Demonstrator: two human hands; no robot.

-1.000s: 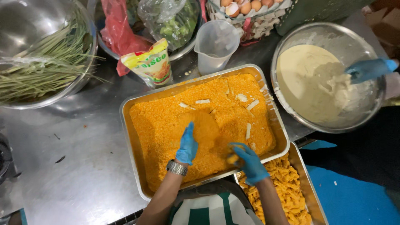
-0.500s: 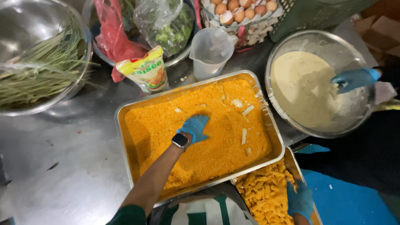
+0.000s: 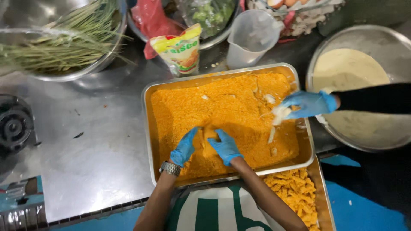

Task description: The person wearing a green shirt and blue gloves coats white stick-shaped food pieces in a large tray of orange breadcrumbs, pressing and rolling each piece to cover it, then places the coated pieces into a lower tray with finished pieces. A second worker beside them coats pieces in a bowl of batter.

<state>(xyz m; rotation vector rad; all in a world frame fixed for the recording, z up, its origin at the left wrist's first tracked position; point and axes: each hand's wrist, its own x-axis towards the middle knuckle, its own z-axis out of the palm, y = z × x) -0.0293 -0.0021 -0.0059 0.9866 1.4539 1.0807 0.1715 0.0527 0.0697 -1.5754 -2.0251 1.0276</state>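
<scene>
A steel tray (image 3: pixel 148 128) full of orange breadcrumbs (image 3: pixel 222 107) lies in front of me. My left hand (image 3: pixel 184 147) and my right hand (image 3: pixel 224 146), both in blue gloves, cup a crumb-covered piece (image 3: pixel 208 139) between them in the near part of the tray. A watch sits on my left wrist. Another person's blue-gloved hand (image 3: pixel 308 104) reaches in from the right and holds a pale battered piece (image 3: pixel 280 114) over the tray's right side.
A steel bowl of pale batter (image 3: pixel 355 68) stands at the right. A lower tray of coated orange pieces (image 3: pixel 295 192) sits near my right arm. Behind are a plastic jug (image 3: pixel 250 36), a yellow pouch (image 3: pixel 182 49), a bowl of green stalks (image 3: pixel 55 42) and bagged greens (image 3: pixel 209 13).
My right hand came back from the lower tray to the crumbs and now meets my left hand. The other person's hand moved from the batter bowl to the crumb tray with a battered piece.
</scene>
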